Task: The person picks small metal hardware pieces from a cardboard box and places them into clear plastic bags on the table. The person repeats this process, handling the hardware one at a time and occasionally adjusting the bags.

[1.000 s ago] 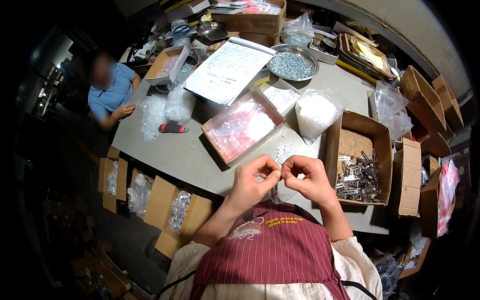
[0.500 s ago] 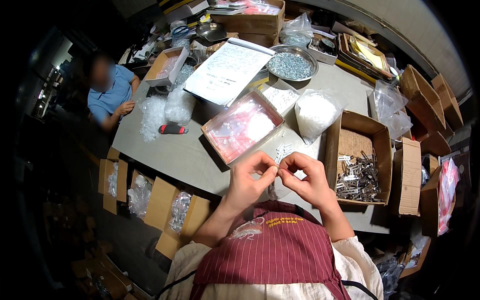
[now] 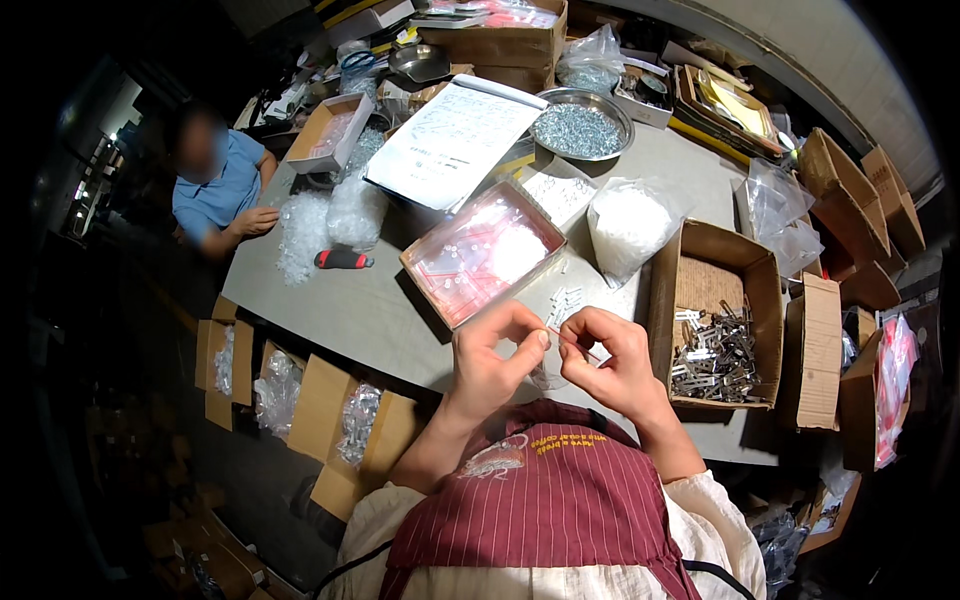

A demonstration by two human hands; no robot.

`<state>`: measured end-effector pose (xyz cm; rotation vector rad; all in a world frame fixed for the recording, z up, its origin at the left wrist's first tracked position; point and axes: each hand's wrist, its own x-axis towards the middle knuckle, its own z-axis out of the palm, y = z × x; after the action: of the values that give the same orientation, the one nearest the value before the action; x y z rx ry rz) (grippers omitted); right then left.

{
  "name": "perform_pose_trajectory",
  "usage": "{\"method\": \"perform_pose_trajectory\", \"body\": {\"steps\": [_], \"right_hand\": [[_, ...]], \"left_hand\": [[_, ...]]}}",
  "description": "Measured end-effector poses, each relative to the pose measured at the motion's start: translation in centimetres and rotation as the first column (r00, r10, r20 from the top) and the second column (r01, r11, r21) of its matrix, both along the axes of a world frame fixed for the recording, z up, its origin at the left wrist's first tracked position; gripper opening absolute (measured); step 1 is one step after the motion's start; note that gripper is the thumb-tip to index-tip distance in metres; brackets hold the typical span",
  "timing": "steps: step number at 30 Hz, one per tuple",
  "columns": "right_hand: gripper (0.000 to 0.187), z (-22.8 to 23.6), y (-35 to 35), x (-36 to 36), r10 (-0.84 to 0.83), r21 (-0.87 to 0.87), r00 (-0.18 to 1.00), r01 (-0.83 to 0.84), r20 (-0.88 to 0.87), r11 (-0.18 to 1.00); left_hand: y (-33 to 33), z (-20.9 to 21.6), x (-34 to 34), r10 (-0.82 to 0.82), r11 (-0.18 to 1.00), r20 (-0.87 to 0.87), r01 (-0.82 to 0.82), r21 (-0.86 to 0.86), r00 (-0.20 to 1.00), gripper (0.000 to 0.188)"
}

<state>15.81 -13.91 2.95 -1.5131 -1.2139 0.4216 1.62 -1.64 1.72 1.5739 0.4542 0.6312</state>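
Observation:
Above the near table edge, my left hand (image 3: 492,350) and my right hand (image 3: 618,358) pinch with thumb and forefinger at the top of a small clear plastic bag (image 3: 547,376). A thin red line runs along its edge between my fingertips; the bag's contents cannot be made out. Just beyond my hands lie several small pale metal pieces (image 3: 566,299). Further off is an open box (image 3: 418,277) of clear bags with red lines. To the right of my right hand, a cardboard carton (image 3: 664,300) contains many metal clip-like parts (image 3: 716,350).
A bag of white pieces (image 3: 632,228), a metal bowl of small screws (image 3: 582,128) and a paper pad (image 3: 455,140) stand further back. A red-black handle (image 3: 343,260) lies left. Open cartons (image 3: 325,430) line the left edge. A person in blue (image 3: 222,180) is at the far left.
My fingertips have moved slightly apart, and the red line between them now shows. The person at the left has put a hand closer to the table's edge.

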Motion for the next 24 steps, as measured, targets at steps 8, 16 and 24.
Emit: {"method": "perform_pose_trajectory", "body": {"steps": [8, 16, 24], "right_hand": [[0.010, -0.1, -0.5, 0.4, 0.035, -0.055, 0.999, -0.033, 0.018, 0.998], [0.011, -0.2, -0.8, 0.6, 0.042, -0.073, 0.999, -0.040, 0.024, 0.996], [0.009, -0.2, -0.9, 0.7, 0.043, -0.057, 0.999, -0.043, -0.006, 0.997]], "left_hand": [[0.5, -0.3, 0.1, 0.080, 0.997, 0.090, -0.078, -0.029, 0.993, 0.006], [1.0, -0.7, -0.2, 0.083, 0.993, 0.098, -0.074, -0.086, 0.992, 0.005], [1.2, -0.8, -0.4, 0.059, 0.986, 0.103, -0.042, -0.162, 0.993, 0.004]]}}
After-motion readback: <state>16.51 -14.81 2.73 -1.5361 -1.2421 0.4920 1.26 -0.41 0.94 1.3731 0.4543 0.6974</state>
